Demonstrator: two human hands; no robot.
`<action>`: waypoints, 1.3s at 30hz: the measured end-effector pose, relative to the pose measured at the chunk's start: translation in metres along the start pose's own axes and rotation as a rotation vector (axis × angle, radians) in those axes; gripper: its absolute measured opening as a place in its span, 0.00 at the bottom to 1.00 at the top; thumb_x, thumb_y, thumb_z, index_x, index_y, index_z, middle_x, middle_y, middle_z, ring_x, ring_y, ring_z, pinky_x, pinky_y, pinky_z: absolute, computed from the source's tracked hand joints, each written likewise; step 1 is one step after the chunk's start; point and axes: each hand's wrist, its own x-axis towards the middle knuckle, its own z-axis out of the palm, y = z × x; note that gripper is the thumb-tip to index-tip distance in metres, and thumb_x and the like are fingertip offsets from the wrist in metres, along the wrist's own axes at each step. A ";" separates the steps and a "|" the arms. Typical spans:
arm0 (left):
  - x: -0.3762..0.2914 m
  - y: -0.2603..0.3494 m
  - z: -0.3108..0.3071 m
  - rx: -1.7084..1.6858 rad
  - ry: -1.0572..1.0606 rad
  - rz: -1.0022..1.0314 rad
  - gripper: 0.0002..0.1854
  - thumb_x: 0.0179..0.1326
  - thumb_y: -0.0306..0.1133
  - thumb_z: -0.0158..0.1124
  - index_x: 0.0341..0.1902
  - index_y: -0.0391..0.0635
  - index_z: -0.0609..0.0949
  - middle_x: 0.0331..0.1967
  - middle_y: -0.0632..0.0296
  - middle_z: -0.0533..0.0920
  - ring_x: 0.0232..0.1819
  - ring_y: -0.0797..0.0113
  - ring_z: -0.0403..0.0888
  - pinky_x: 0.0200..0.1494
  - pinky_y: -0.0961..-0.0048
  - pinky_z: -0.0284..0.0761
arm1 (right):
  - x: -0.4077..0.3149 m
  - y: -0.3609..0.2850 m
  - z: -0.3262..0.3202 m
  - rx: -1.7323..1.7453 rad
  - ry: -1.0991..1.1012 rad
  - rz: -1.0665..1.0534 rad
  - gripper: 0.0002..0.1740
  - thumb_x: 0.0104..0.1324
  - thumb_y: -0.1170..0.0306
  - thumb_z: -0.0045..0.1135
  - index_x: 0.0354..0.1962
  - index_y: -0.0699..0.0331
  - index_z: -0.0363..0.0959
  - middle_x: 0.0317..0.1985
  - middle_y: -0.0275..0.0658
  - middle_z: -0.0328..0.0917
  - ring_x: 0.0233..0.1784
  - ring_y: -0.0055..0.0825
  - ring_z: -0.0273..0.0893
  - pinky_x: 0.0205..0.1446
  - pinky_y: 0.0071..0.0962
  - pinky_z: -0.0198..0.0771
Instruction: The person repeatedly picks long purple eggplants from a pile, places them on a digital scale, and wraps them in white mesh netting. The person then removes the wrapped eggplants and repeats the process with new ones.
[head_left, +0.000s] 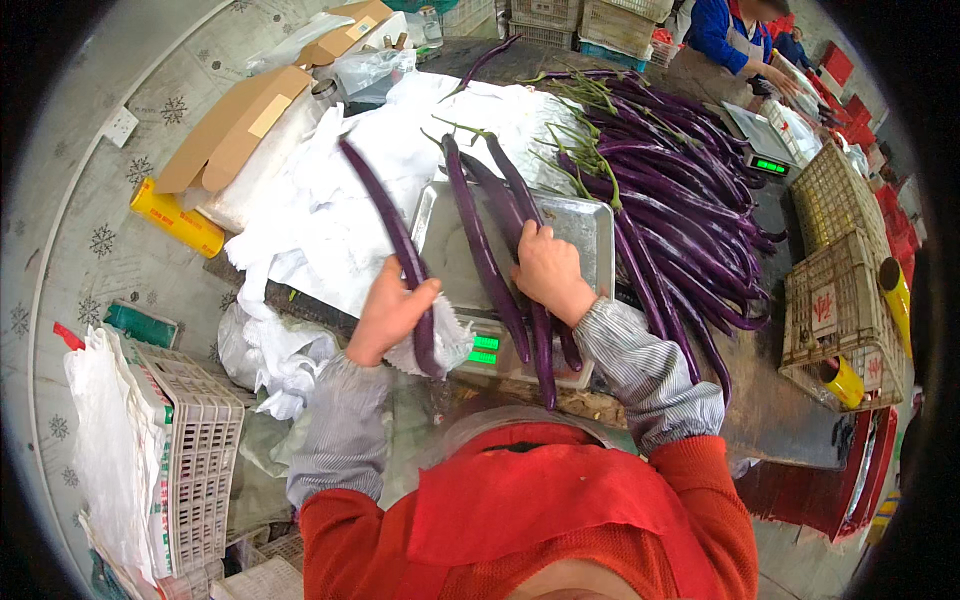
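Note:
My left hand (395, 307) grips a long purple eggplant (386, 214) near its lower end, left of the metal pan (442, 247) of a digital scale with lit green displays (484, 350). White netting or paper (453, 334) hangs beside that hand. Over the pan, my right hand (551, 266) is closed around one or more eggplants (517, 180); the exact number cannot be told. Another eggplant (480, 247) lies slantwise across the pan between my hands. To the right is a large heap of eggplants (667, 202) with green stems.
White sheets (322, 202) spread left of the scale, near an open cardboard box (232, 135) and a yellow roll (176, 217). Plastic crates stand at lower left (202, 457) and right (840, 315). A second scale (761, 139) sits beyond the heap; a co-worker (724, 45) is at upper right.

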 end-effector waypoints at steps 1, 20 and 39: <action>0.009 -0.005 0.008 0.131 0.008 0.037 0.33 0.57 0.38 0.67 0.60 0.28 0.68 0.48 0.41 0.80 0.48 0.53 0.82 0.54 0.63 0.74 | 0.002 0.000 0.002 0.012 0.005 0.012 0.22 0.53 0.62 0.65 0.37 0.70 0.68 0.29 0.58 0.78 0.34 0.53 0.80 0.36 0.48 0.76; 0.045 -0.010 0.040 0.449 -0.327 0.023 0.39 0.60 0.52 0.62 0.64 0.29 0.71 0.56 0.37 0.78 0.56 0.50 0.80 0.60 0.64 0.73 | -0.053 0.039 -0.121 0.049 0.234 0.069 0.32 0.48 0.68 0.62 0.55 0.56 0.72 0.40 0.46 0.76 0.33 0.51 0.79 0.36 0.46 0.76; 0.067 0.163 -0.002 0.057 0.152 0.757 0.18 0.65 0.42 0.64 0.47 0.37 0.82 0.32 0.62 0.84 0.36 0.72 0.79 0.43 0.74 0.73 | -0.027 0.024 -0.139 1.101 0.120 -0.406 0.43 0.63 0.66 0.66 0.71 0.60 0.54 0.54 0.40 0.72 0.56 0.26 0.71 0.53 0.27 0.73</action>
